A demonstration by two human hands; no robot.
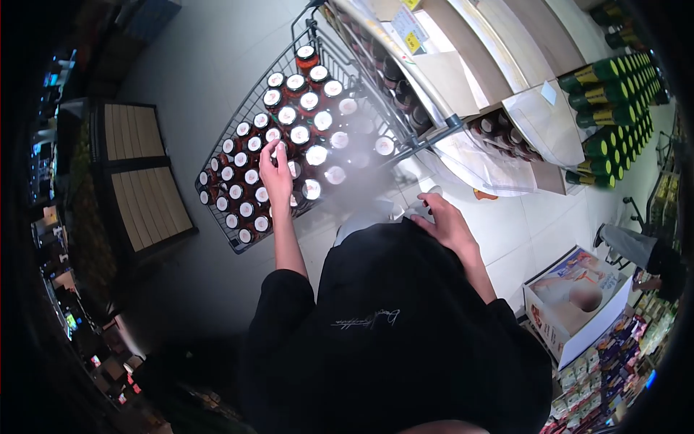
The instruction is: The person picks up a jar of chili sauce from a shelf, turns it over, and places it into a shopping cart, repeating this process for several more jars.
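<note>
My left hand [275, 173] reaches over a wire shopping cart [233, 247] packed with glass jars of red contents. Its curled fingers meet at the edge of one white-lidded jar [272, 134], and the palm side is hidden. More jars [300, 134] stand upright around it, lids facing up. Low in front of my black shirt, my right hand [447, 223] has its fingers apart and bent, with nothing visible in them. The cart's handle side lies beyond it. A hazy smear blurs the jars on the right of the cart.
Shelving [499, 79] with cardboard trays and dark jars stands at the upper right, beside stacked green jars [607, 94]. A printed box [578, 304] is on the floor at right, near another person [636, 249]. Wooden slatted stands [148, 206] are at left.
</note>
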